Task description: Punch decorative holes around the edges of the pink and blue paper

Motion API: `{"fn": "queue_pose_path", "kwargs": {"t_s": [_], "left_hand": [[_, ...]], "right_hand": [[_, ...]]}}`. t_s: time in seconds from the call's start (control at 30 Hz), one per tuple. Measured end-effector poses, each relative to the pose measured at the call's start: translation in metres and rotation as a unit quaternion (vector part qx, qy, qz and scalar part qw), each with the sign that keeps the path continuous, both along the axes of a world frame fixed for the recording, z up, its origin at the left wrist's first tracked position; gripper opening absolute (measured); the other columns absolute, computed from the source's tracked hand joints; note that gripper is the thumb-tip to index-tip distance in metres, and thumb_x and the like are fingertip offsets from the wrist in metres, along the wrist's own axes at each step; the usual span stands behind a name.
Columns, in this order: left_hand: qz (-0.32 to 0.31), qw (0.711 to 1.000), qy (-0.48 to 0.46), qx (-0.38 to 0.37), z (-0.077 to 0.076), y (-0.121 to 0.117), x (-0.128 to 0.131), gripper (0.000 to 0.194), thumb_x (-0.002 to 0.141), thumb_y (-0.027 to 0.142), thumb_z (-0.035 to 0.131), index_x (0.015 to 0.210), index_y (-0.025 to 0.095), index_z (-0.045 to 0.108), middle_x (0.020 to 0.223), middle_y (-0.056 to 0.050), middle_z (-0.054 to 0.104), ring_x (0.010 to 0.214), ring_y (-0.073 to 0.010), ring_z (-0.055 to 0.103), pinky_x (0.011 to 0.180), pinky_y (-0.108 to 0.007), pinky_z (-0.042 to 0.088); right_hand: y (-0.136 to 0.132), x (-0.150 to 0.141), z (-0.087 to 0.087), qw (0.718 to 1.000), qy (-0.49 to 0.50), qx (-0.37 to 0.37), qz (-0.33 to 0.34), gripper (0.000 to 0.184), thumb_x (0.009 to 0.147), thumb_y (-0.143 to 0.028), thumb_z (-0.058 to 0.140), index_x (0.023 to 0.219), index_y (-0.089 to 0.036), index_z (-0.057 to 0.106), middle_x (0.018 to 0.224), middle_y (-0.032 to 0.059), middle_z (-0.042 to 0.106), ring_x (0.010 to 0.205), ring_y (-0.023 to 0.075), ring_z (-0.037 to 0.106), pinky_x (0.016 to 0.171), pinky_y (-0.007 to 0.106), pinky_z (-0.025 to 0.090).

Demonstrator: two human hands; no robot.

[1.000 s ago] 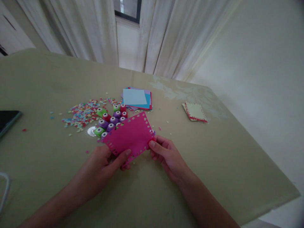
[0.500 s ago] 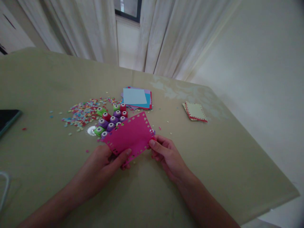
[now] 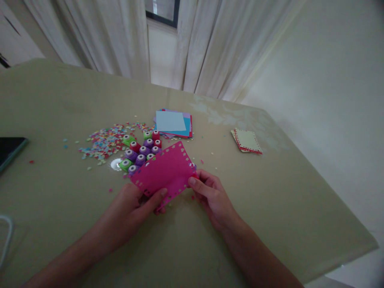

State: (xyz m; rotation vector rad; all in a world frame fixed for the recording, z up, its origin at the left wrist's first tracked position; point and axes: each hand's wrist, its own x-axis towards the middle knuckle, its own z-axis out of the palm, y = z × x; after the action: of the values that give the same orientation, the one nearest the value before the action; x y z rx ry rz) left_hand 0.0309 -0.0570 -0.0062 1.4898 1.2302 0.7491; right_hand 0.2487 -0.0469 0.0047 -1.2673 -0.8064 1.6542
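A bright pink sheet of paper (image 3: pixel 166 172) is held tilted above the table, with small shapes punched along its edges. My left hand (image 3: pixel 135 204) grips its lower left edge, thumb on top and fingers underneath. At the right edge of the sheet, my right hand (image 3: pixel 211 194) is closed around a small red craft punch (image 3: pixel 195 175), mostly hidden by the fingers and thumb. Just beyond the paper stands a cluster of purple, green and red craft punches (image 3: pixel 141 160), partly covered by the sheet.
Left of the punches lies a heap of colourful paper confetti (image 3: pixel 108 140), with stray bits around. Behind is a stack of coloured paper (image 3: pixel 171 121); punched cards (image 3: pixel 247 141) lie to the right. A dark device (image 3: pixel 12 152) and a white cable (image 3: pixel 7 236) are at the left.
Both hands and the pink sheet stay almost in place. The fingers of my right hand have shifted slightly around the punch.
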Motion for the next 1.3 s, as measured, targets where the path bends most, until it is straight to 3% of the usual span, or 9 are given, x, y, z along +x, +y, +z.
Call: {"fn": "queue_pose_path", "kwargs": {"t_s": [0.17, 0.3, 0.5, 0.7, 0.97, 1.13, 1.3], "left_hand": [[0.003, 1.000, 0.001, -0.002, -0.002, 0.000, 0.001, 0.032, 0.097, 0.047, 0.063, 0.079, 0.023, 0.071, 0.066, 0.000, 0.074, 0.060, -0.0184, 0.070, 0.053, -0.024, 0.052], [0.024, 0.999, -0.007, 0.025, 0.002, 0.003, 0.003, 0.032, 0.094, 0.045, 0.064, 0.073, 0.022, 0.071, 0.060, 0.001, 0.072, 0.054, -0.0177, 0.067, 0.049, -0.023, 0.050], [0.077, 0.996, 0.016, 0.030, 0.010, 0.003, 0.002, 0.039, 0.089, 0.051, 0.066, 0.065, 0.021, 0.071, 0.057, -0.002, 0.073, 0.052, -0.0187, 0.068, 0.048, -0.024, 0.052], [0.128, 0.992, -0.005, 0.021, 0.014, 0.003, 0.001, 0.034, 0.085, 0.051, 0.069, 0.068, 0.022, 0.070, 0.057, -0.001, 0.074, 0.052, -0.0191, 0.070, 0.049, -0.024, 0.054], [0.141, 0.989, -0.020, 0.029, 0.016, 0.004, -0.002, 0.035, 0.086, 0.053, 0.071, 0.070, 0.022, 0.071, 0.060, -0.001, 0.075, 0.055, -0.0177, 0.071, 0.051, -0.023, 0.055], [0.142, 0.989, -0.026, 0.036, 0.018, 0.004, 0.001, 0.036, 0.087, 0.053, 0.070, 0.068, 0.022, 0.071, 0.060, -0.001, 0.075, 0.055, -0.0178, 0.070, 0.053, -0.023, 0.056], [0.152, 0.987, -0.026, 0.049, 0.019, 0.003, 0.000, 0.036, 0.087, 0.051, 0.071, 0.065, 0.023, 0.071, 0.058, -0.001, 0.074, 0.053, -0.0176, 0.069, 0.052, -0.024, 0.055]], "right_hand": [[0.000, -0.003, 0.001, 1.000, 0.012, -0.005, -0.006, 0.043, 0.066, -0.049, 0.095, 0.080, -0.018, 0.069, 0.069, -0.0030, 0.061, 0.051, 0.0066, 0.035, 0.048, 0.023, 0.021], [0.000, -0.001, -0.001, 1.000, -0.002, -0.008, 0.002, 0.043, 0.069, -0.052, 0.093, 0.078, -0.017, 0.068, 0.066, -0.0041, 0.059, 0.048, 0.0053, 0.032, 0.045, 0.023, 0.018], [0.003, 0.006, -0.003, 1.000, 0.017, 0.018, -0.004, 0.042, 0.072, -0.052, 0.092, 0.091, -0.019, 0.074, 0.073, -0.0017, 0.066, 0.055, 0.0077, 0.045, 0.048, 0.020, 0.034], [0.003, 0.008, 0.001, 0.998, 0.003, 0.055, -0.004, 0.036, 0.077, -0.052, 0.087, 0.085, -0.019, 0.075, 0.074, -0.0008, 0.066, 0.058, 0.0089, 0.048, 0.051, 0.021, 0.037], [0.002, 0.008, -0.003, 0.997, 0.006, 0.076, -0.003, 0.032, 0.077, -0.043, 0.087, 0.100, -0.022, 0.076, 0.088, 0.0010, 0.069, 0.066, 0.0120, 0.052, 0.055, 0.023, 0.040], [0.001, 0.010, -0.005, 0.979, -0.117, 0.167, 0.023, 0.030, 0.085, -0.036, 0.080, 0.109, -0.022, 0.071, 0.094, 0.0031, 0.070, 0.080, 0.0169, 0.061, 0.069, 0.028, 0.048], [-0.003, 0.007, 0.001, 0.912, -0.302, 0.275, 0.045, 0.021, 0.088, -0.023, 0.074, 0.108, -0.022, 0.068, 0.096, 0.0036, 0.070, 0.081, 0.0179, 0.063, 0.078, 0.032, 0.050]]}}
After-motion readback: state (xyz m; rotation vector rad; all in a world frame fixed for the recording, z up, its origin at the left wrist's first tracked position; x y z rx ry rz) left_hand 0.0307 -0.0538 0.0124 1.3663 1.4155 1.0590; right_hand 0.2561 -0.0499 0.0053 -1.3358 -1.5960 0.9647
